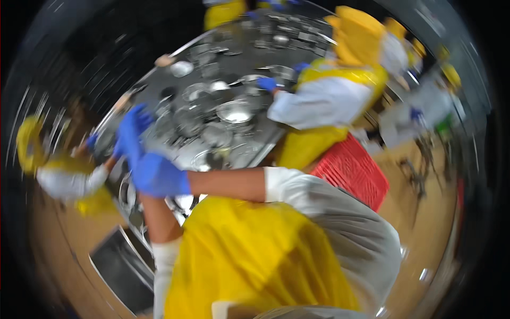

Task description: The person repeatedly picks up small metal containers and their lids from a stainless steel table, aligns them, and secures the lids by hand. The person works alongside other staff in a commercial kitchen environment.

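Both my hands wear blue gloves and are blurred by motion at the left of the table. My left hand (133, 127) points up and away, its fingers stretched out and nothing visible in them. Across the left wrist lies my right hand (158, 175), bunched up and seemingly closed on the blue glove there; its fingertips are hidden. Beyond them, a metal table (249, 59) is strewn with shiny metal dishes, among them a round bowl (235, 111) and several lid-like pieces. A yellow apron covers my front.
Close by on the right, a co-worker (326, 101) in white and yellow reaches over the table with blue gloves. Another person (71, 178) stands at the left. A red slatted crate (353, 173) is at my right, a dark bin (119, 271) at lower left.
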Motion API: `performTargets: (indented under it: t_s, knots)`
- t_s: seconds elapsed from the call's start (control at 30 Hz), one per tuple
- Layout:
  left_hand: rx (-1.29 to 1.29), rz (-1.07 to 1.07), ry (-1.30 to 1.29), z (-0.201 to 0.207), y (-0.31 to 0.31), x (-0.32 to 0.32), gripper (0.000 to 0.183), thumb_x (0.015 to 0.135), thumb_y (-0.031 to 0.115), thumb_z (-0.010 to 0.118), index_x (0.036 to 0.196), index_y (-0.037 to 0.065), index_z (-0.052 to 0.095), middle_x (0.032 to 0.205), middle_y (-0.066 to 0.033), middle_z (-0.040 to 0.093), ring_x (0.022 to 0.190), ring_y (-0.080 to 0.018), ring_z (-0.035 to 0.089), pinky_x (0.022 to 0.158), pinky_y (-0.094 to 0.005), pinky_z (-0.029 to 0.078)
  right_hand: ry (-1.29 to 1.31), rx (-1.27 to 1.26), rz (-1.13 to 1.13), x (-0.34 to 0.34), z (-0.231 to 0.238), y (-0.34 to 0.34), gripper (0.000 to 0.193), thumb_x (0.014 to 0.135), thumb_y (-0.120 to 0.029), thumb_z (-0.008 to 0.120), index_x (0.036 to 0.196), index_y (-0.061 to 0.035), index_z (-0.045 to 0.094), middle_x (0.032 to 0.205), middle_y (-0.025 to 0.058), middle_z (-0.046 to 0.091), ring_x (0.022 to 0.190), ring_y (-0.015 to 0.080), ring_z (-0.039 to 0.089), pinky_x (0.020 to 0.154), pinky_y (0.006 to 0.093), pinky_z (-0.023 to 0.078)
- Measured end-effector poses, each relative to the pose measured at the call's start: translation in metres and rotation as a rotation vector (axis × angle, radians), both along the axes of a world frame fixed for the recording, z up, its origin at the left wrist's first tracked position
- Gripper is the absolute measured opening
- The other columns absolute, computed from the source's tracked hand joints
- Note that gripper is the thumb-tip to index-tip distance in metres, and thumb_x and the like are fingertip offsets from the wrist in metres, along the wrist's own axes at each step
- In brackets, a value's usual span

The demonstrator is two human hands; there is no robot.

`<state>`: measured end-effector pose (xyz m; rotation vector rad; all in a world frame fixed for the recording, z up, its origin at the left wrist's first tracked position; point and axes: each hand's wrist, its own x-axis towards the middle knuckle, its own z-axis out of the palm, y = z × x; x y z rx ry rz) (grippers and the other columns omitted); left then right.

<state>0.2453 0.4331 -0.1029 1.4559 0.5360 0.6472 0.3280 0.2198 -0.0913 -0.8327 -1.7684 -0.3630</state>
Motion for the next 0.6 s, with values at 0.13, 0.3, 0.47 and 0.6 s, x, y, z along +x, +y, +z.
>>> performTargets:
  t_s: [0.13,0.3,0.47,0.6]
  knots:
    - [-0.199,-0.019,-0.681,0.032,-0.055,-0.005,0.049,0.107,0.029,0.047,0.146,0.0,0.051,0.119,-0.0129,0.066,0.102,-0.0221,0.061,0.096,-0.0384,0.049,0.002,0.005,-0.086,0.007,0.002,-0.02,0.011,0.076,-0.026,0.07,0.08,-0.018,0.063,0.078,0.0,0.058,0.07,0.0228,0.06,0.069,0.0403,0.045]
    - [-0.248,0.009,-0.931,0.062,-0.062,0.01,0.046,0.102,0.021,0.055,0.143,0.0,0.054,0.118,-0.0143,0.067,0.104,-0.0221,0.061,0.1,-0.0393,0.047,0.2,-0.074,-0.22,0.032,0.013,-0.021,0.02,0.076,-0.024,0.074,0.086,-0.0146,0.06,0.077,0.0032,0.06,0.07,0.0264,0.063,0.067,0.041,0.046]
    - [-0.468,-0.162,-1.141,0.089,-0.086,0.047,0.041,0.098,0.009,0.055,0.138,-0.002,0.057,0.107,-0.0114,0.062,0.096,-0.0217,0.057,0.094,-0.0399,0.045,0.594,-0.312,-0.212,0.052,0.027,-0.018,0.022,0.084,-0.021,0.075,0.096,-0.0107,0.06,0.075,0.0114,0.067,0.066,0.0364,0.067,0.061,0.0477,0.05]
    - [-0.541,-0.216,-1.2,0.113,-0.115,0.074,0.038,0.099,0.009,0.054,0.135,-0.001,0.058,0.102,-0.0087,0.055,0.093,-0.0205,0.052,0.092,-0.04,0.043,0.718,-0.311,-0.203,0.058,0.032,-0.021,0.022,0.088,-0.021,0.071,0.103,-0.0087,0.059,0.08,0.0187,0.07,0.069,0.0438,0.068,0.06,0.0512,0.053]
